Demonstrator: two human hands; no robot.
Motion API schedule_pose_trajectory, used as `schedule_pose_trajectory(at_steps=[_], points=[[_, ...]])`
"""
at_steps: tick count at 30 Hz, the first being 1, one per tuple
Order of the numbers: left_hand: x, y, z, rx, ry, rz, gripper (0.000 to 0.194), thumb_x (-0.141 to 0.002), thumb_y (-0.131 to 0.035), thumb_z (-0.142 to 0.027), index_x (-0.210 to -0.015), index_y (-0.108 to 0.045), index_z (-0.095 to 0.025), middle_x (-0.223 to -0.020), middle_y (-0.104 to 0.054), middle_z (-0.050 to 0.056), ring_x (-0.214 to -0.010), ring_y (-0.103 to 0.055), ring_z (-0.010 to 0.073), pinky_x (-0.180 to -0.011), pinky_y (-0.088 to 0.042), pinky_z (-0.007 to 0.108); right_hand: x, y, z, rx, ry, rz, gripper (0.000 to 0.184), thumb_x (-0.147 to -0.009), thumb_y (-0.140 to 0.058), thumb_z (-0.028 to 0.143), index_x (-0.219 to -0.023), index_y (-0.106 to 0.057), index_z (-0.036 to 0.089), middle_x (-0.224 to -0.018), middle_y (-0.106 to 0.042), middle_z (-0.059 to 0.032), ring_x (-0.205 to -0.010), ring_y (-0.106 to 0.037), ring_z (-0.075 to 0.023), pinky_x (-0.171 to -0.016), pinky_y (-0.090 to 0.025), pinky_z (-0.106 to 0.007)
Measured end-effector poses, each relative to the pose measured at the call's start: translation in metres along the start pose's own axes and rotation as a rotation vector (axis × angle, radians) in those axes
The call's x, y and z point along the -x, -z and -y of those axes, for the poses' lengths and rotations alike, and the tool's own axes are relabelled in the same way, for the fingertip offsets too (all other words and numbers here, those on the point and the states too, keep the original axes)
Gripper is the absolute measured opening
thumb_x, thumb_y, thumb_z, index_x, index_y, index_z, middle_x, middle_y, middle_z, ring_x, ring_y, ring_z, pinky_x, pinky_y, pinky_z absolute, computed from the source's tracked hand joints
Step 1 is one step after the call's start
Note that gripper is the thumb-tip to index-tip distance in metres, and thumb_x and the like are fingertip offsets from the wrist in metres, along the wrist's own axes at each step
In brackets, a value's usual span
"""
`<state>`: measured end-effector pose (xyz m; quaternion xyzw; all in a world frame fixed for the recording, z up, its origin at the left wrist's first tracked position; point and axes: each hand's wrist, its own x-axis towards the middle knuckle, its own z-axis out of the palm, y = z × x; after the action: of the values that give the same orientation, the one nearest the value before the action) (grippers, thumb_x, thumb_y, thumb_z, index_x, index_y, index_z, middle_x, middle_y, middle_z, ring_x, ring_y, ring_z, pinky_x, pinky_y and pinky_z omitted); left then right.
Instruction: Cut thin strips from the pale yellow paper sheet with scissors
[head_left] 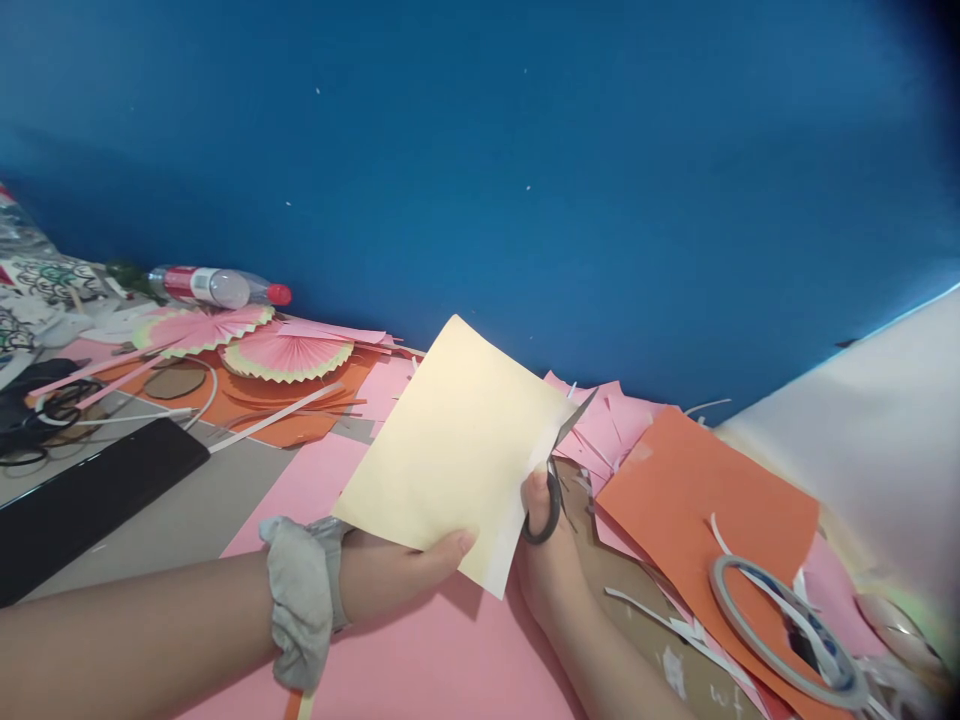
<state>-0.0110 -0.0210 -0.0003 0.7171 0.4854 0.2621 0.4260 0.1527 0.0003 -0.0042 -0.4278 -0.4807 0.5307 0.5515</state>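
Observation:
My left hand (397,570) grips the lower edge of a pale yellow paper sheet (450,450), thumb on top, and holds it tilted above the pink paper. A grey scrunchie (304,595) sits on that wrist. My right hand (544,555) is closed on black-handled scissors (559,465). Their blades sit at the sheet's right edge, where a narrow strip is partly cut.
Pink paper (420,660) covers the table under my hands. Orange paper (697,490), a tape ring (780,625) and paper scraps lie right. Folded pink fans (247,345), a plastic bottle (217,285) and a black flat object (90,500) lie left. A blue wall (525,180) stands behind.

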Motion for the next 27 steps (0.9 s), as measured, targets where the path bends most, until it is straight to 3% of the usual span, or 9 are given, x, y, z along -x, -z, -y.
schedule_pose_trajectory(at_steps=[6, 12, 18, 27], points=[[0.000, 0.000, -0.001, -0.057, -0.006, 0.001, 0.053, -0.087, -0.040, -0.049, -0.135, -0.037, -0.028, -0.127, -0.057, 0.000, -0.132, -0.032, 0.0219, -0.115, -0.019, 0.040, 0.000, 0.000, -0.003, -0.018, 0.006, -0.048, 0.044, -0.085, -0.046, 0.053, -0.115, -0.059, 0.025, -0.115, -0.065, -0.0051, -0.112, -0.055, -0.0270, -0.087, -0.049, -0.036], [-0.001, 0.002, -0.003, -0.065, -0.002, 0.019, 0.055, -0.086, -0.040, -0.051, -0.136, -0.036, -0.027, -0.130, -0.054, 0.001, -0.131, -0.034, 0.0207, -0.115, -0.021, 0.039, 0.004, 0.000, 0.008, -0.005, -0.035, 0.036, 0.036, -0.089, -0.043, 0.046, -0.117, -0.057, 0.029, -0.124, -0.059, -0.0020, -0.114, -0.054, -0.0250, -0.090, -0.047, -0.036], [-0.001, 0.002, -0.003, -0.052, -0.021, 0.045, 0.056, -0.087, -0.039, -0.051, -0.136, -0.036, -0.026, -0.128, -0.055, 0.002, -0.130, -0.036, 0.0189, -0.115, -0.022, 0.036, 0.001, 0.001, 0.001, -0.014, -0.010, -0.034, 0.044, -0.084, -0.047, 0.053, -0.117, -0.058, 0.025, -0.116, -0.064, -0.0049, -0.110, -0.057, -0.0264, -0.090, -0.047, -0.036], [0.000, 0.005, -0.007, -0.027, -0.013, 0.046, 0.053, -0.086, -0.043, -0.047, -0.135, -0.039, -0.026, -0.127, -0.056, 0.000, -0.131, -0.033, 0.0196, -0.114, -0.023, 0.035, 0.004, 0.003, 0.003, -0.019, -0.059, -0.041, 0.040, -0.085, -0.049, 0.048, -0.118, -0.058, 0.027, -0.120, -0.062, -0.0030, -0.112, -0.055, -0.0269, -0.096, -0.043, -0.039]])
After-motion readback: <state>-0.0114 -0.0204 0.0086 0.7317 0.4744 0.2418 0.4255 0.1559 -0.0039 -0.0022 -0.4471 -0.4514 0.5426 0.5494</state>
